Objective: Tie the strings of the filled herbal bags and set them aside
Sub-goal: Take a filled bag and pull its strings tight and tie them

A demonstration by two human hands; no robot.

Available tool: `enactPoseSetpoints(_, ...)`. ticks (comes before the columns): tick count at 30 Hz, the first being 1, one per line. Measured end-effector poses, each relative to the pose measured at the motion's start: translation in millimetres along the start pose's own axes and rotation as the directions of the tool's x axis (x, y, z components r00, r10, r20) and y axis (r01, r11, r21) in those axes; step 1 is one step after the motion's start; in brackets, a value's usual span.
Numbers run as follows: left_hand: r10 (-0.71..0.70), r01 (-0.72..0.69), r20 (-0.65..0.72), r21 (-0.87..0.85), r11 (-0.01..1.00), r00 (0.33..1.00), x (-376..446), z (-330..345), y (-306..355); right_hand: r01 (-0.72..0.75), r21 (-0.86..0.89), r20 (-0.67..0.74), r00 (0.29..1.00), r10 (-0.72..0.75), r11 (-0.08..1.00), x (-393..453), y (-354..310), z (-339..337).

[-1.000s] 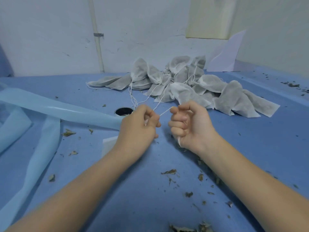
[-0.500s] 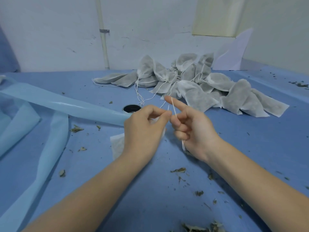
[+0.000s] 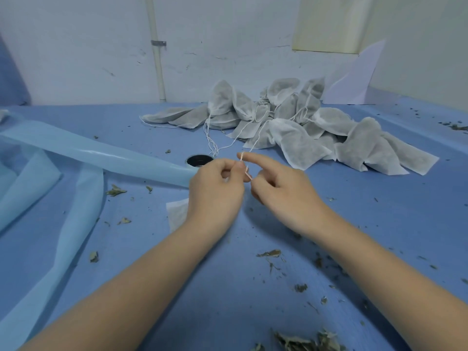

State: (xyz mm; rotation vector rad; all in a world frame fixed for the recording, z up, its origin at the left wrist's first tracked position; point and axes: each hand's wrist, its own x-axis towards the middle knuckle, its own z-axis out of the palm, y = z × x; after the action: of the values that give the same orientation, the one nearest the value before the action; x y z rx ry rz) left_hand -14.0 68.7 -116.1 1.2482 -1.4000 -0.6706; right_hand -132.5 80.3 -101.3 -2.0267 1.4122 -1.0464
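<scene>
bag (image 3: 177, 211) u're tying: mostly hidden behind left hand (image 3: 215, 191), only white corner pokes out by wrist. string (image 3: 247, 171) too thin to tell if knot formed, end lost btwn ur fingers. right hand (image 3: 286, 191) lower fingers curled under, can't see em. black hole (image 3: 200, 160) in table half covered by left knuckles. leaf scraps (image 3: 304, 343) cut off at bottom edge. pile of bags (image 3: 298, 122) overlaps, can't count.

No legible text, label, brand, number or sign anywhere in view.
</scene>
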Motion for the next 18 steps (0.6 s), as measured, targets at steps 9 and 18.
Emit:
enactPoseSetpoints(9,-0.065,0.054,-0.033,-0.257,0.965,0.997,3.0,-0.8,-6.3,-0.219,0.312,0.042,0.975,0.217,0.924,7.5,9.9,-8.9)
enactPoseSetpoints(18,0.111,-0.033,0.24,-0.305,0.952,0.964,-5.0,-7.8,2.8,-0.305,0.429,0.172,0.952,0.255,0.85,10.3,11.9,-27.2)
